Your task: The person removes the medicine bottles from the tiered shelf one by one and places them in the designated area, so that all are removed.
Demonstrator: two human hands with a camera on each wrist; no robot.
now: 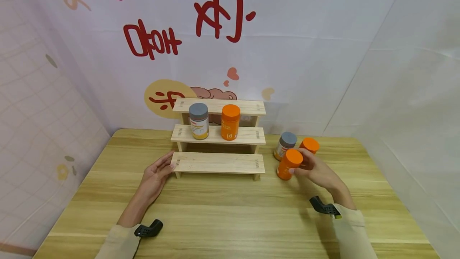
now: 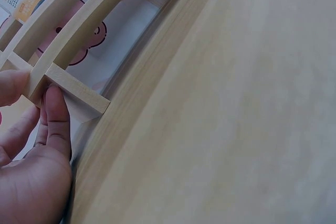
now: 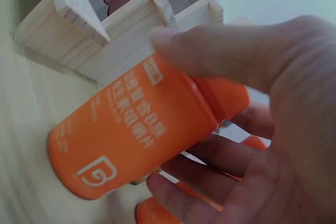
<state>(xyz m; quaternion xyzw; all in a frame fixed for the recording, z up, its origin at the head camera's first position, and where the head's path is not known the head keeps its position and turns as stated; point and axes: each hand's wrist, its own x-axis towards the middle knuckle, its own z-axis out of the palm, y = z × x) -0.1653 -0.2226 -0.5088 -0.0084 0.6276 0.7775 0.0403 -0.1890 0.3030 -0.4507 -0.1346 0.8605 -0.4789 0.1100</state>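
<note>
In the head view a three-step wooden rack (image 1: 217,162) stands at the table's back. My left hand (image 1: 155,177) pinches the left end of its lowest step; the left wrist view shows thumb and fingers (image 2: 56,114) around that corner. On the middle step stand a grey-lidded jar (image 1: 199,121) and an orange jar (image 1: 230,122). Right of the rack, my right hand (image 1: 316,170) grips another orange jar (image 1: 285,170), slightly tilted. The right wrist view shows the thumb on one side of this jar (image 3: 121,129) and the fingers on the other.
Close behind the gripped jar stand a second grey-lidded jar (image 1: 286,145) and one more orange jar (image 1: 310,145), the latter partly hidden by my right hand. A printed white wall covering (image 1: 305,71) rises behind the table (image 1: 223,219).
</note>
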